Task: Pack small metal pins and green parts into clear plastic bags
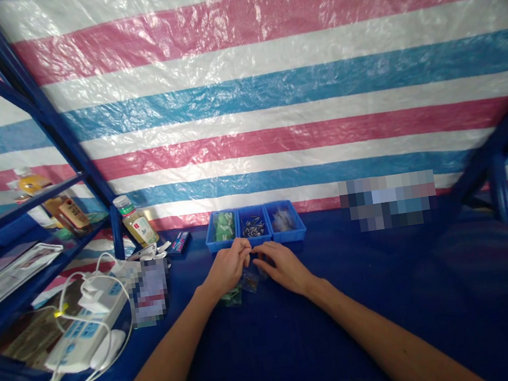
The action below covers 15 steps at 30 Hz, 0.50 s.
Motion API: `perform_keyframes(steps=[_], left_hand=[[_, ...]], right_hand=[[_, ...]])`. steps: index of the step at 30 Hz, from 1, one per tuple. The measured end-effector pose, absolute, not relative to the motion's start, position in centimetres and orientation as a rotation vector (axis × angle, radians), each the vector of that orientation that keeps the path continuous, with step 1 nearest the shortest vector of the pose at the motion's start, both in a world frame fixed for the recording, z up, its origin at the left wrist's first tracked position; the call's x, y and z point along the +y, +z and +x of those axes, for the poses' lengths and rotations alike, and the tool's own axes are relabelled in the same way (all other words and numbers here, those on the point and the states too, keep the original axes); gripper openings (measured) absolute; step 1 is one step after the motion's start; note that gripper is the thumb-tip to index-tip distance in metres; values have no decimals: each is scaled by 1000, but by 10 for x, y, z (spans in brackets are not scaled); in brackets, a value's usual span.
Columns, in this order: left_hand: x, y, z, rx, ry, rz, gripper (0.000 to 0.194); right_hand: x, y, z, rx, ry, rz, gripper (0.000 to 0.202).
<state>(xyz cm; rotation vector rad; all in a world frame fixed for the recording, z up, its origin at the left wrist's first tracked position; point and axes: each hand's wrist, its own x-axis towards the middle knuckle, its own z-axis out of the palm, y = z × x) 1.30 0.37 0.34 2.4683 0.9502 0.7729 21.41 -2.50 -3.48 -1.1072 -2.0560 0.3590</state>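
Note:
My left hand (230, 265) is closed, its fingers curled together just in front of the blue bins. Whatever its fingertips hold is too small or hidden to make out. Facing it, my right hand (281, 265) has thumb and forefinger apart, with the fingertips close to the left hand's. Below the hands, a small clear plastic bag (250, 282) with something brownish inside lies on the table. Beside it are green packets (232, 296), partly covered by my left hand.
Behind my hands stand three blue bins: one with green packets (224, 226), one with metal screws or nails (253, 226), one with clear bags (283, 219). At left are a power strip (79, 338) with tangled white cables, a bottle (136, 223) and a small dark box (179, 243).

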Motion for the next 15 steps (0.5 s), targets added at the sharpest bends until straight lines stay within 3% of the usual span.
perform_keyframes(steps=[15], left_hand=[[0,4,15,862,853,2451,33]], right_hand=[[-27,-33,213,-1989,373,-1009,18]])
